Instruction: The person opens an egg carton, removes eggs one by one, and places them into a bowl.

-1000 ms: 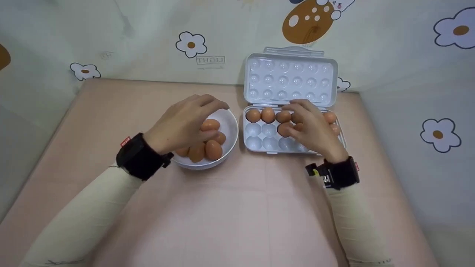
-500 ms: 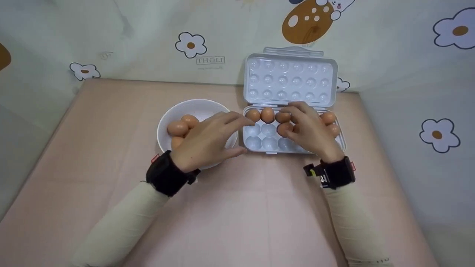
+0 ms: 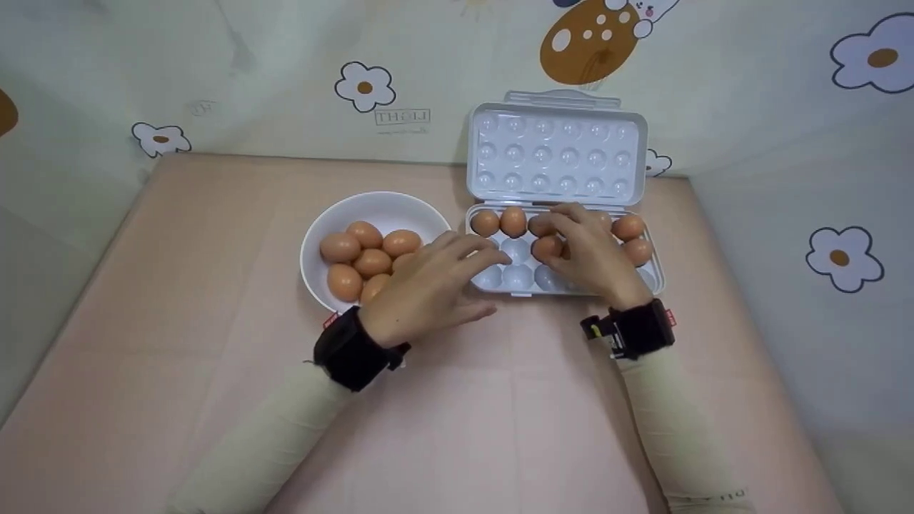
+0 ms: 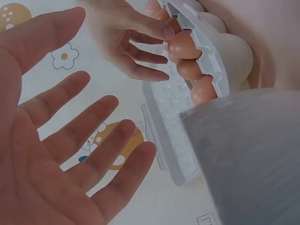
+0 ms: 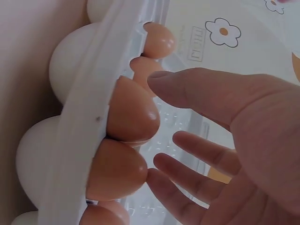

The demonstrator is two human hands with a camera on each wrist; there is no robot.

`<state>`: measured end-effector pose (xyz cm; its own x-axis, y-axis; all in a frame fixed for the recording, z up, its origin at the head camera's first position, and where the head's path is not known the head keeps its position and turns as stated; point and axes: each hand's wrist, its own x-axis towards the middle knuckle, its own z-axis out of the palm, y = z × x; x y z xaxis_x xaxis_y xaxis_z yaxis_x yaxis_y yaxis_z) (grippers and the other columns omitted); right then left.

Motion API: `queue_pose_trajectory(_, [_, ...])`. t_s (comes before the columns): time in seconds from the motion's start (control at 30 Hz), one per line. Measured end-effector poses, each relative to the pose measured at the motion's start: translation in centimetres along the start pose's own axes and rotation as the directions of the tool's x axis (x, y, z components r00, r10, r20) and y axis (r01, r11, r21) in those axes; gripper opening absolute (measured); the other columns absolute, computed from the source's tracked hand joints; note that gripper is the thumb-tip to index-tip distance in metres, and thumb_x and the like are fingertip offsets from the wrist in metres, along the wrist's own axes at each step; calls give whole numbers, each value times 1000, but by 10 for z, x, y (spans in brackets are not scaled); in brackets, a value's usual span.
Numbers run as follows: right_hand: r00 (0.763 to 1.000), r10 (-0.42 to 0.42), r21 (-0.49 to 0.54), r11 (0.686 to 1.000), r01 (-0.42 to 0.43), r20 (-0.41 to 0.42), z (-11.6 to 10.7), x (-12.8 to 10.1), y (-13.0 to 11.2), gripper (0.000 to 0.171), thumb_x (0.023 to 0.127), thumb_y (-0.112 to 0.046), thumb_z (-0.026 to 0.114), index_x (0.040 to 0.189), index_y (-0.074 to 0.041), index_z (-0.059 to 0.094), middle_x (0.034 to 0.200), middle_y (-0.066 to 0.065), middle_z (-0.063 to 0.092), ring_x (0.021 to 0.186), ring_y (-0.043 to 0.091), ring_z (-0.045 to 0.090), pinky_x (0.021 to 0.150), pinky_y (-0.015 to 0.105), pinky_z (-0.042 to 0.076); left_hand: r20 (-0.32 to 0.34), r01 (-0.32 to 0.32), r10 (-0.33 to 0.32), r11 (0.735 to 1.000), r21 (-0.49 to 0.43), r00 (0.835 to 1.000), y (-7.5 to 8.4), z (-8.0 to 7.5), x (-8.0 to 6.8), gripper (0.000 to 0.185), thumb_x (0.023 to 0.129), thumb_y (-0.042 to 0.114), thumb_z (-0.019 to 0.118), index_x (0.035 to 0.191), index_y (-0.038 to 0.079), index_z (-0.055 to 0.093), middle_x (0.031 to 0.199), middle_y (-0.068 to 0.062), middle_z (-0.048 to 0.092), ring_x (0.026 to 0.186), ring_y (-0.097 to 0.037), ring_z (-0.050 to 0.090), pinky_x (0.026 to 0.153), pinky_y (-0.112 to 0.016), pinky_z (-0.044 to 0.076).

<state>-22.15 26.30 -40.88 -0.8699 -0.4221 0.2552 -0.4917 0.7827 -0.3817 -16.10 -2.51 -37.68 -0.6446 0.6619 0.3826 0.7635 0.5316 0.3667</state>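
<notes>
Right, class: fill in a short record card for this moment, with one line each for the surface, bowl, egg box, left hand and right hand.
Surface: pink table top.
Bowl: round white bowl holding loose brown eggs.
Egg box: white plastic egg box, hinged lid standing open, brown eggs in its far cells, near-left cells bare.
Left hand: left hand with fingers straight, holding nothing, fingertips over the box's near-left cells.
Right hand: right hand with fingers spread over the box's eggs, gripping none that shows.

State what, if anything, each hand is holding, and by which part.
Nothing is held. The left hand is open and empty; the right hand hovers open over the egg tray.
</notes>
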Motion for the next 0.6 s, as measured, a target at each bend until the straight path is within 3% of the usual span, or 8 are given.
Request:
queue_pose_trajectory(0.23, [998,47,-72,996,-45,30,5,-1,2,44,86,0,79,129,-6,73,124,15,63,115,37,56,97,50,51,9,-2,3,1000,-17,1000,-2,6,-2,50,92,30,85,137,18,66,137,-4,64,128,-23,59,107,-39,50])
queue_pose_trajectory(0.4, [997,69,-123,990,-66,26,11,0,2,40,85,2,78,123,-10,76,107,11,60,100,32,52,83,45,47,21,-2,3,1000,-19,1000,-2,7,-2,50,93,29,84,137,18,65,138,-3,63,129,-22,58,109,-39,49])
queue_pose_trajectory(0.6, [999,44,-150,988,-40,21,19,2,4,26,84,4,76,105,-11,76,100,7,60,100,29,52,78,42,44,30,2,-2,1000,-21,1000,-2,7,-3,48,94,31,83,138,18,66,138,-3,63,129,-22,58,110,-39,49])
